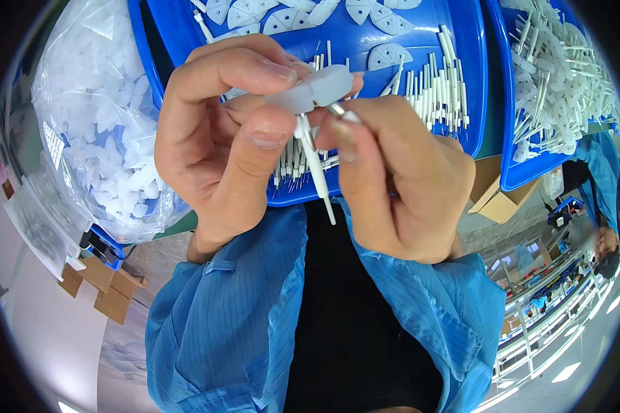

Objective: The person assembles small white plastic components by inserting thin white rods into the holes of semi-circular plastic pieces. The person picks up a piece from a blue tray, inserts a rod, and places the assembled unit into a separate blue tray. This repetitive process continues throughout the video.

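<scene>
My left hand (210, 141) pinches a frosted white plastic piece (327, 86) between thumb and fingers, above the near part of a blue tray (477, 117). A slim white rod (317, 172) with a metal section near its top hangs from the underside of the piece, tilted slightly. My right hand (410, 175) is closed beside it, its thumb and forefinger gripping a second white rod (350, 115) whose metal end meets the piece's lower edge. How far that end sits in the piece is hidden. Behind my hands, rows of similar rods (434, 93) lie in the tray.
Flat fan-shaped plastic pieces (390, 56) lie in the tray's far part. A clear bag (96, 96) full of white pieces stands at left. Another blue tray (508, 168), at right, holds a heap of rods with pieces. Below it is a cardboard box (503, 199). A person's blue sleeve (603, 168) shows far right.
</scene>
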{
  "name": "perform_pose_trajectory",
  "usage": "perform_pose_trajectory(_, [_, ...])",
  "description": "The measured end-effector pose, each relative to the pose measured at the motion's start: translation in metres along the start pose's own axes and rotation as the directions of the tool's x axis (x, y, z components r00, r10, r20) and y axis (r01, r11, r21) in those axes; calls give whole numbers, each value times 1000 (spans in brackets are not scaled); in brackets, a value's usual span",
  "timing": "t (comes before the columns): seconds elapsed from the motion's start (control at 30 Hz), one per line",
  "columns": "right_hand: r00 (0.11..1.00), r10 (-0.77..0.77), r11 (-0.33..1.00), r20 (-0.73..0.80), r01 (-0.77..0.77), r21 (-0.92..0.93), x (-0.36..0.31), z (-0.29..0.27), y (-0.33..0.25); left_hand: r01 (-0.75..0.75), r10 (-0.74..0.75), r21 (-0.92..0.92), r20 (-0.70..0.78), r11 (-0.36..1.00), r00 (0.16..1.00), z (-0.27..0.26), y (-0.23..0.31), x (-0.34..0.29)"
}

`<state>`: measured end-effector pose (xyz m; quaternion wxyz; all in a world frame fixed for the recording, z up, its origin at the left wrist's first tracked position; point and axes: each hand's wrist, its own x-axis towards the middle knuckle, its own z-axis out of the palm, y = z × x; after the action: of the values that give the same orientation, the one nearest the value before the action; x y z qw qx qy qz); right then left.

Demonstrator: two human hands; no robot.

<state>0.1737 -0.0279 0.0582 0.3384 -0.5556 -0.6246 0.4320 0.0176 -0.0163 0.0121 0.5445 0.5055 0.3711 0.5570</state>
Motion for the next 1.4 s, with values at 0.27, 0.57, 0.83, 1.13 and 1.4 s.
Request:
perform_pose_trajectory(0.27, [992,-114,982,59,122,-144,1,2,11,-112,124,163,-70,980,990,0,3,0])
perform_pose_trajectory(0.57, [960,25,934,279,-121,336,5,-9,29,-67,75,169,-40,983,996,-7,8,0])
perform_pose_trajectory(0.83, [830,-554,809,-64,518,-279,-10,21,58,-282,216,279,245,918,945,-25,9,7])
perform_pose_trajectory(1.13, [734,-679,729,-22,671,-135,13,11,78,-326,235,435,251,840,939,-18,12,13])
perform_pose_trajectory(1.4, [751,-632,731,191,659,-175,16,-10,72,-539,402,490,364,685,840,-46,-5,10])
